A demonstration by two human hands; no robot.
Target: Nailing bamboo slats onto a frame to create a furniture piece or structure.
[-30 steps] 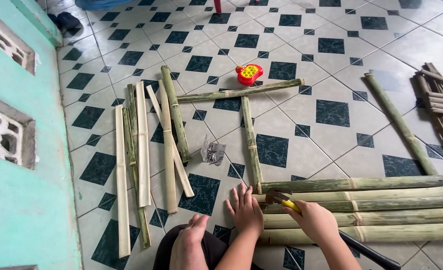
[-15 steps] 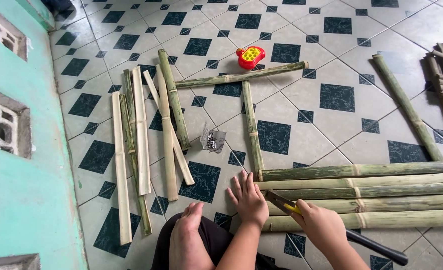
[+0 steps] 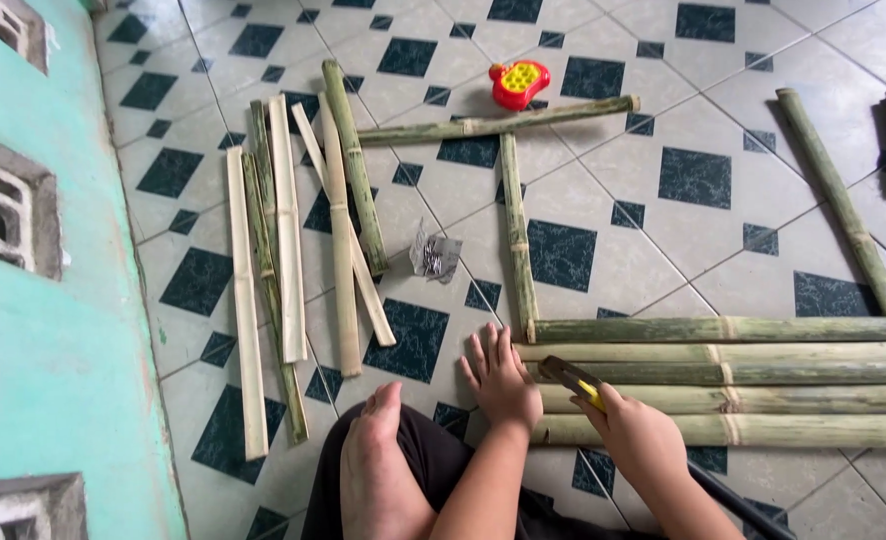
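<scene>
The row of five green split bamboo poles [image 3: 743, 380] lay flat on the tiled floor, their long axes running sideways and extending away to the right of both hands, cut ends nearest the left hand. The right hand [image 3: 638, 435] was clenched around a tool with a yellow-and-black handle and dark metal head [image 3: 568, 375], the head resting over the middle poles. The left hand [image 3: 500, 375] lay released, palm down with fingers spread, just beside the pole ends and touching the floor; whether it touched the poles could not be told. A single upright bamboo pole [image 3: 516, 230] ran away from the left hand. Beyond it lay a small clear bag of nails [image 3: 433, 255], a loose bundle of pale bamboo slats [image 3: 293, 250] and a red-and-yellow plastic toy [image 3: 520, 83].
</scene>
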